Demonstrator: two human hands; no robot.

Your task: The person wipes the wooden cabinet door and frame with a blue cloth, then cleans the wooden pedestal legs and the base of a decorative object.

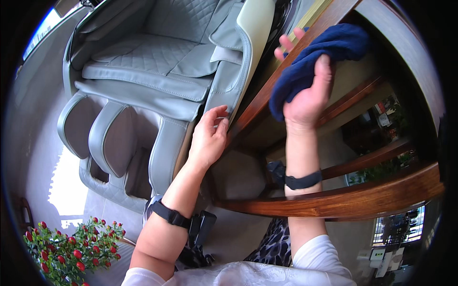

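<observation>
My right hand (307, 96) grips a dark blue cloth (322, 46) against a slanting reddish-brown wooden rail (264, 91). Its thumb lies over the cloth, and the other fingertips show on the rail's far side. The right forearm passes behind a curved wooden bar (329, 205) of the same furniture frame. My left hand (211, 137) holds nothing; its fingers are loosely bent with the thumb apart. It hovers between the side of a grey massage chair (161, 57) and the lower end of the rail. Whether it touches either one, I cannot tell.
Red-berried foliage (75, 246) stands at the lower left. The massage chair's leg rest (170, 153) reaches down close to my left forearm. More wooden crossbars (350, 98) lie right of my right hand. Black straps with devices (171, 214) sit on both forearms.
</observation>
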